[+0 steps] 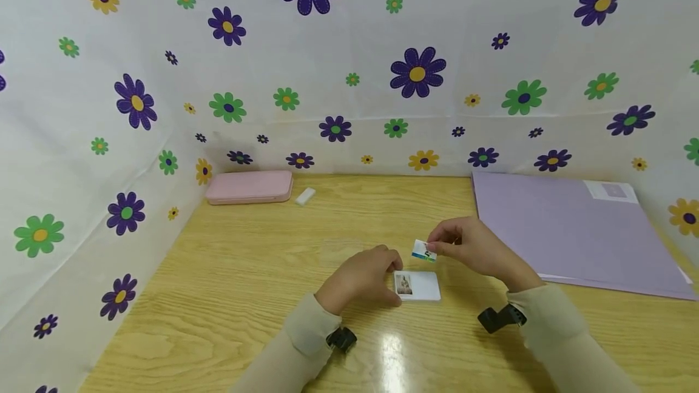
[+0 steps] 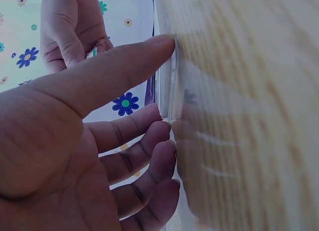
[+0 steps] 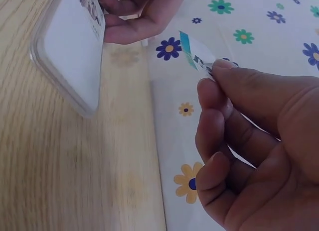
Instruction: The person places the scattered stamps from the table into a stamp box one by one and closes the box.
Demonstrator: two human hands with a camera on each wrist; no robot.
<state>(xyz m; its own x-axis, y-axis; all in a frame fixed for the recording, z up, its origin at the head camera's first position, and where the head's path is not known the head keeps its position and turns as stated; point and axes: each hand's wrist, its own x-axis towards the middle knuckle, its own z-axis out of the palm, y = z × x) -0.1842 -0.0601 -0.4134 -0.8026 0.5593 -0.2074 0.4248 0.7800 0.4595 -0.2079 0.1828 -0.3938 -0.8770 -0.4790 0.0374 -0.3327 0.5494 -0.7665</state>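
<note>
A flat white rectangle with clear, rounded edges [image 1: 426, 287], perhaps a slim case, lies on the table. At its left end is a small brownish picture [image 1: 403, 284]. My left hand [image 1: 366, 278] holds that end, thumb at the near edge and fingers at the far one; the left wrist view shows the thumb and fingertips at its rim. Above and slightly beyond the rectangle, my right hand [image 1: 472, 247] pinches a small white card-like piece [image 1: 422, 250] with a blue-green strip and dark print. In the right wrist view the piece [image 3: 194, 54] stands out from between thumb and forefinger.
A faint transparent sheet or cover [image 1: 335, 250] lies beyond my left hand. At the back left are a pink case [image 1: 250, 187] and a small white block [image 1: 305, 196]. A lilac folder [image 1: 568, 229] covers the right side; a flowered cloth [image 1: 349, 65] stands behind.
</note>
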